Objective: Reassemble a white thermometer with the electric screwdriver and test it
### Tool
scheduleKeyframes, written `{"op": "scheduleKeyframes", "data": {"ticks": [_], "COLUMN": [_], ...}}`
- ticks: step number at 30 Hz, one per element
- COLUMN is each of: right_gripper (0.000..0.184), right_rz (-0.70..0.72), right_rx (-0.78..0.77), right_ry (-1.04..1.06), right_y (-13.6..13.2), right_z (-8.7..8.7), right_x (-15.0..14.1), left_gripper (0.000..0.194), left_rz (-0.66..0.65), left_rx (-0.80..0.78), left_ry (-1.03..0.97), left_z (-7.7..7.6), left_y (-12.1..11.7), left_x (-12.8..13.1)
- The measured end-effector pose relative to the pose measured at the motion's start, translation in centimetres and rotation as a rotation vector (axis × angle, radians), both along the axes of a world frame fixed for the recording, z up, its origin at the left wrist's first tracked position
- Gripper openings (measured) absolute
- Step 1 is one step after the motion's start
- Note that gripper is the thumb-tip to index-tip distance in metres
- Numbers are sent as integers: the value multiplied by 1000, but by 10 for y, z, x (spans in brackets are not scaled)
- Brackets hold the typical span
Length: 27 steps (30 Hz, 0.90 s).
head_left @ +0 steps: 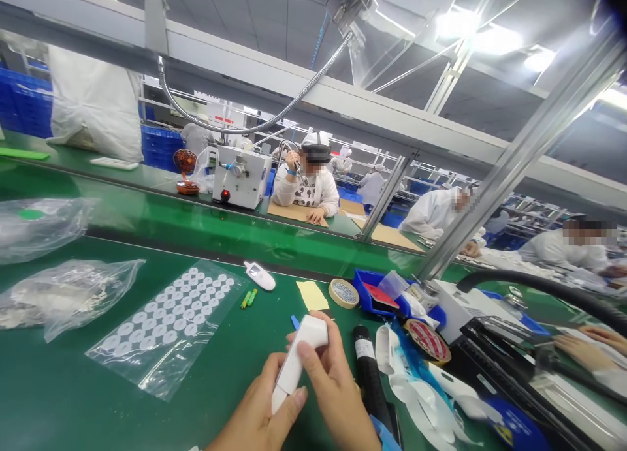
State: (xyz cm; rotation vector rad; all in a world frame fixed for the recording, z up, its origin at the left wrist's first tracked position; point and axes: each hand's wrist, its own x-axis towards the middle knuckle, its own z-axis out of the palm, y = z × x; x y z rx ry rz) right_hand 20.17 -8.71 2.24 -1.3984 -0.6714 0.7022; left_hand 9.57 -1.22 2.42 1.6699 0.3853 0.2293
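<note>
Both my hands hold a white handheld device (298, 359), shaped like a thermometer gun, low in the middle of the view. My left hand (257, 412) grips its lower handle end with thumb and fingers closed. My right hand (333, 389) wraps around its upper part, thumb pressed on the body. A clear sheet of round white stickers (169, 320) lies to the left on the green mat. A second white device (260, 276) lies farther back. A black cylinder (368, 373) lies just right of my right hand.
Clear plastic bags (63, 294) of parts sit at far left. A yellow note (312, 295), tape roll (343, 293), blue bin (377, 294), red-and-white tape (427, 340) and white shells (421, 392) lie to the right. A conveyor runs behind; people in white coats work beyond. Another person's hand (582, 350) is at right.
</note>
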Motion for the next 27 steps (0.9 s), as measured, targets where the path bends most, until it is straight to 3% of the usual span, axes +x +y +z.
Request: {"op": "scheduleKeyframes", "data": {"ticks": [3,7,12,15,18,20,22,24,27], "right_gripper": [84,61,46,40,38,29,32,38,26], "right_rz": [106,11,-60,-118,-226,-131,-8,68,134], "right_rx": [70,54,-141,-229,-309,-377,-411,-407,-357], "right_ry": [106,6,-298,-631,-1078,-1353,-1641,-1877,-2027], "right_y": [-3,1,-7,-37,-77,-99,-112,-114,-104], "right_z": [2,4,10,16,16,13,6,-2,-16], "right_x": [-4,-3,19,48,76,87,92,92,92], "left_gripper": [42,46,56,65,58,48,45,50,55], "left_rz": [7,33,12,-16,24,79,133,163,177], "left_rx": [-30,-48,-204,-295,-396,-478,-566,-639,-680], "left_ry": [-9,-2,166,235,224,189,182,191,204], "left_z": [-2,-3,-1,2,6,6,5,1,-9], "left_y": [0,-3,-4,4,18,27,36,43,48], "left_x": [-1,0,0,-4,-8,-8,-4,4,15]}}
